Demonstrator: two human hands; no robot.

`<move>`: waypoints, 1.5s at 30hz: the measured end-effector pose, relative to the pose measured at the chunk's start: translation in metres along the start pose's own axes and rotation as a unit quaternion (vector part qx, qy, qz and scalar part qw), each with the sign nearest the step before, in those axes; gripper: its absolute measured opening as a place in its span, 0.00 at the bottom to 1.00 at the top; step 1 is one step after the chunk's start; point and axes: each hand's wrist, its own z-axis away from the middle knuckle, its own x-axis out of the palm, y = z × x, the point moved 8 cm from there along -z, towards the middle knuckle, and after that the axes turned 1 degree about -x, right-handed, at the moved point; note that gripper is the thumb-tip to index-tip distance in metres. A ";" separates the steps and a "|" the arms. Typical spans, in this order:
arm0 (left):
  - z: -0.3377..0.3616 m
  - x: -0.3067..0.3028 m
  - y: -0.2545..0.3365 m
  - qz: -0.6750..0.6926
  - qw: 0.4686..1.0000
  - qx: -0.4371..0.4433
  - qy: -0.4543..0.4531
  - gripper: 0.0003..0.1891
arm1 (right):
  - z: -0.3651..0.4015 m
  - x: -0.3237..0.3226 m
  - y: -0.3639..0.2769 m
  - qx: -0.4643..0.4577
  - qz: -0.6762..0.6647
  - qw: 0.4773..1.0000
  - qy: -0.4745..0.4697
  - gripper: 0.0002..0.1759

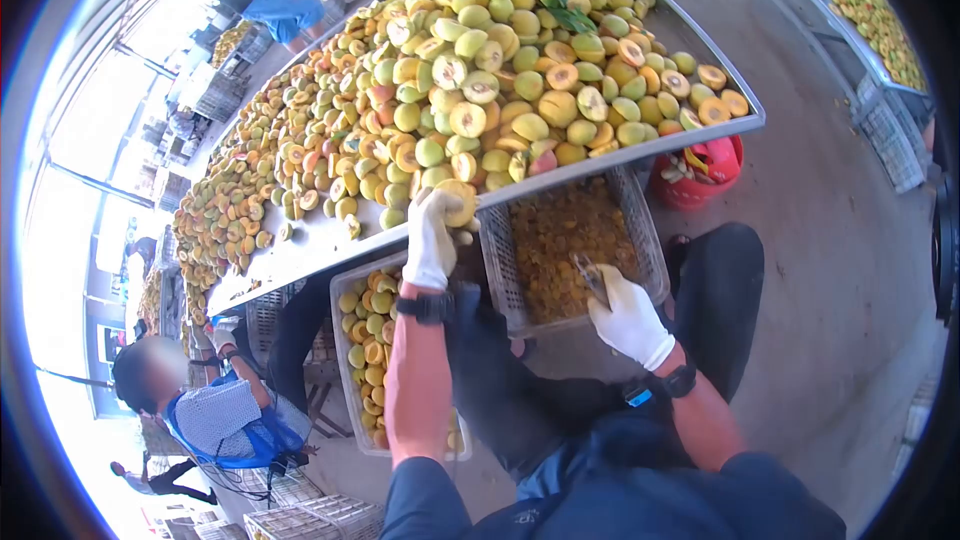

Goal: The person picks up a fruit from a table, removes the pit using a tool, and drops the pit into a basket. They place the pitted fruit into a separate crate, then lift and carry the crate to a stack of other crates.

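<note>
Table rim (pixel 620 157) likely corrals the fruit pile (pixel 530 70); left hand (pixel 431 240) grips one fruit (pixel 461 200), right hand (pixel 630 320) a metal tool (pixel 588 274).

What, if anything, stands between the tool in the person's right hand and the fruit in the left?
Nothing visible stands between the tool in the right hand and the fruit in the left hand; the crate appears to lie below that gap.

Bright red bucket (pixel 690 190), white gloves (pixel 433 245)
</note>
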 end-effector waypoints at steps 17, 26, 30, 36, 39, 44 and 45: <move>0.122 0.058 -0.119 0.246 0.965 -0.073 -0.062 0.23 | 0.032 0.040 -0.031 -0.095 0.095 0.990 -0.037 0.14; 0.122 0.058 -0.117 0.240 0.968 0.008 -0.067 0.25 | 0.032 0.052 -0.022 -0.060 0.072 0.994 -0.060 0.13; 0.121 0.055 -0.116 0.248 0.967 0.024 -0.057 0.23 | 0.030 0.061 -0.016 -0.045 0.020 0.994 -0.096 0.12; 0.114 0.049 -0.125 0.202 0.973 -0.021 -0.108 0.22 | 0.032 0.059 -0.015 0.001 0.054 0.982 -0.183 0.14; 0.109 0.048 -0.134 0.090 0.980 -0.090 -0.152 0.21 | 0.036 0.061 -0.007 0.014 0.077 0.973 -0.219 0.15; 0.107 0.060 -0.133 0.197 0.975 -0.030 -0.099 0.22 | 0.033 0.066 -0.004 0.020 -0.029 0.987 -0.158 0.14; 0.109 0.065 -0.131 0.195 0.975 -0.029 -0.100 0.22 | 0.033 0.065 -0.006 0.005 -0.037 0.992 -0.122 0.14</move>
